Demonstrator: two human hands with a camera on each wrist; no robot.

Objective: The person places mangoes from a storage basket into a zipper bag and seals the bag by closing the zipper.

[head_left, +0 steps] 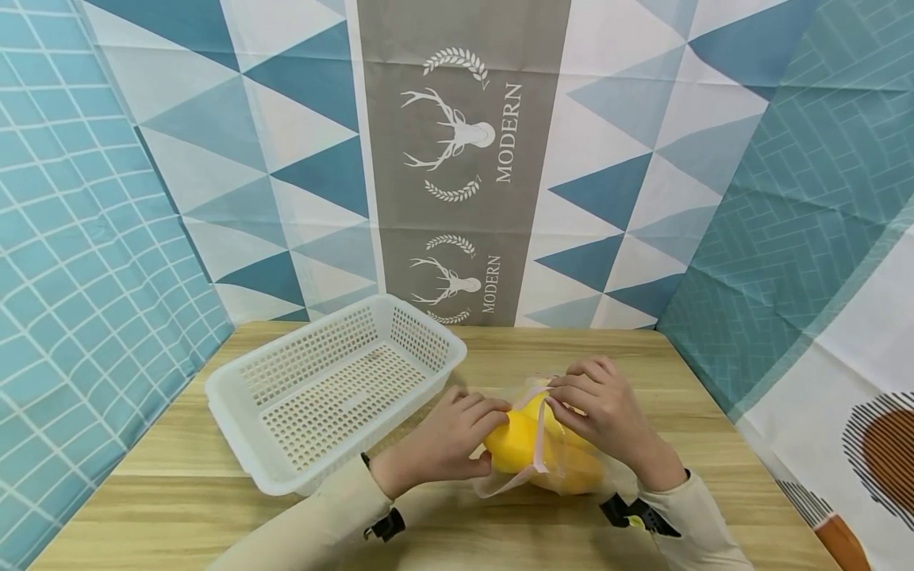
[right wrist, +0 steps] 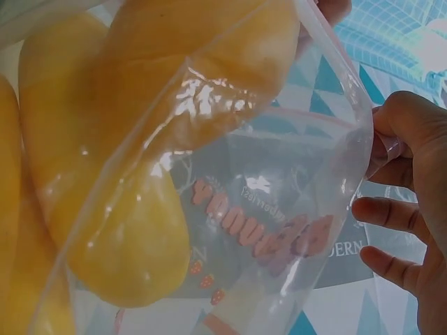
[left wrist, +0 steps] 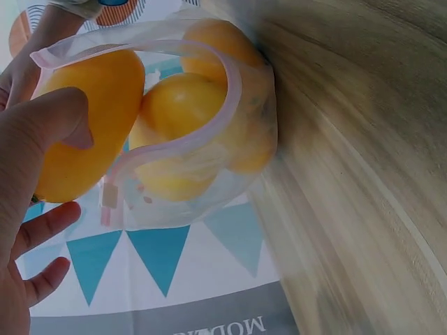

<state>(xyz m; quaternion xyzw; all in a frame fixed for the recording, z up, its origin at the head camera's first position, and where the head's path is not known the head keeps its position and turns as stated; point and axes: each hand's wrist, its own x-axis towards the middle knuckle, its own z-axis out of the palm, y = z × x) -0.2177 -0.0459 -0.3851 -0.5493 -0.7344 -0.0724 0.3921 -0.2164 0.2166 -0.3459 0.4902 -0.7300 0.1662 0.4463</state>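
Observation:
At the front of the table my left hand point(head_left: 457, 436) grips a smooth yellow mango point(head_left: 512, 446), thumb on its side. In the left wrist view that mango point(left wrist: 105, 105) is at the mouth of a clear zip bag point(left wrist: 234, 91) with a pink zip edge. Several more mangoes point(left wrist: 185, 105) lie inside the bag. My right hand point(head_left: 603, 408) pinches the bag's edge between thumb and index finger, its other fingers spread apart in the right wrist view. Red lettering and small strawberry prints show on the bag's plastic point(right wrist: 272, 209).
A white perforated plastic basket point(head_left: 336, 468) stands on the wooden table point(head_left: 178, 507), left of the bag and close to my left forearm. Patterned cloths point(head_left: 457, 198) hang behind and on both sides of the table.

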